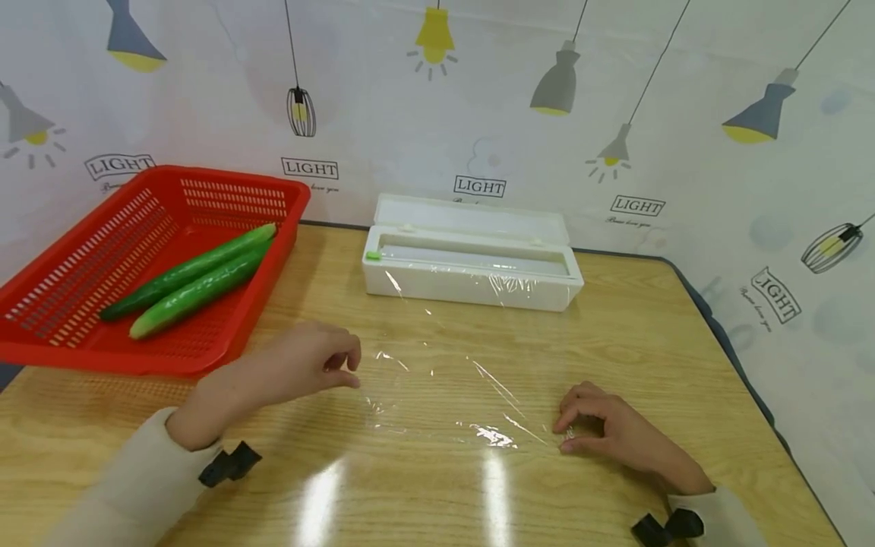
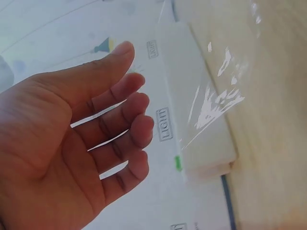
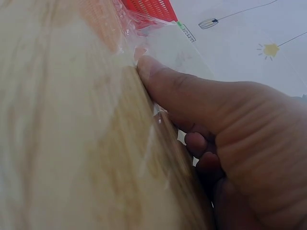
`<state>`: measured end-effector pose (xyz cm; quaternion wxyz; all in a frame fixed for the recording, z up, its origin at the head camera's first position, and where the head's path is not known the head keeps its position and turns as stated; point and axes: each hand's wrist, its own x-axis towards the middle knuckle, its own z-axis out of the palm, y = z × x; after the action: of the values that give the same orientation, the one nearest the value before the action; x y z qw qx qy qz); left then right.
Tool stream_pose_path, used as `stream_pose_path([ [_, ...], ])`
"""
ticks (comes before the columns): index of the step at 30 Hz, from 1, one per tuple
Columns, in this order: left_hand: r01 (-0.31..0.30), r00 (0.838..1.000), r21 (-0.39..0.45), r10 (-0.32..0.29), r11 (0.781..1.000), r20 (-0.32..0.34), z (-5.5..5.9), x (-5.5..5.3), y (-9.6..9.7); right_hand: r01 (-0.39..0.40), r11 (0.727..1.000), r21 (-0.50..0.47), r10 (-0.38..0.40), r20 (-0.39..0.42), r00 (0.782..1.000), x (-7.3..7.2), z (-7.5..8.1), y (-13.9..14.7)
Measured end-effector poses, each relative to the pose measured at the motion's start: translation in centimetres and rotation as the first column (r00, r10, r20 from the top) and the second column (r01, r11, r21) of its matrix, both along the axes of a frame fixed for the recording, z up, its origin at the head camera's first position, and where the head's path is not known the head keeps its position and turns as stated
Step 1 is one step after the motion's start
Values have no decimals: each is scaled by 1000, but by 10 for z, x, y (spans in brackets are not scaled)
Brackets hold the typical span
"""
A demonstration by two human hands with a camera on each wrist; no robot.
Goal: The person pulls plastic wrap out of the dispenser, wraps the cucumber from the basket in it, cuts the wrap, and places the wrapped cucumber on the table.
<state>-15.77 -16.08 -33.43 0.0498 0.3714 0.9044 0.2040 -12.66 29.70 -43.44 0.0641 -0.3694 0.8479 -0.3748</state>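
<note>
A clear sheet of plastic wrap stretches over the wooden table from a white wrap dispenser, whose lid stands raised. My right hand is at the sheet's near right corner, with a bit of film between thumb and forefinger. In the right wrist view, the wrap runs up to the thumb tip. My left hand hovers near the sheet's left edge, its fingers loosely curved and holding nothing. The left wrist view shows its thumb apart from the other fingers, with the wrap beyond them.
A red plastic basket stands at the left, behind my left forearm, with two cucumbers in it. A small green slider sits at the dispenser's left end. Lamp-printed sheeting hangs behind the table.
</note>
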Motion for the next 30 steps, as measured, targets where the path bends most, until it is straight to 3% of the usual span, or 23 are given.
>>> stream_pose_path([
  [3,-80,997,3,80,997,-7,17,-4,-7,11,1000,10,-12,11,1000,0,0,0],
  [7,-195,978,27,196,980,-65,41,-10,-18,26,999,25,-26,24,999,0,0,0],
  [11,-260,947,95,273,961,-169,61,-19,-30,21,1000,23,-22,30,999,0,0,0],
  [16,-311,904,141,338,940,-263,76,-32,-43,4,1000,9,-4,4,1000,0,1,0],
  [20,-379,884,142,403,914,-237,84,-41,-52,13,1000,16,-13,11,1000,0,1,0],
  [25,-464,869,115,477,878,-136,89,-54,-69,15,1000,17,-15,13,1000,-1,0,0],
  [30,-549,830,122,557,827,-35,89,-70,-88,17,1000,15,-17,22,1000,-1,-1,1],
])
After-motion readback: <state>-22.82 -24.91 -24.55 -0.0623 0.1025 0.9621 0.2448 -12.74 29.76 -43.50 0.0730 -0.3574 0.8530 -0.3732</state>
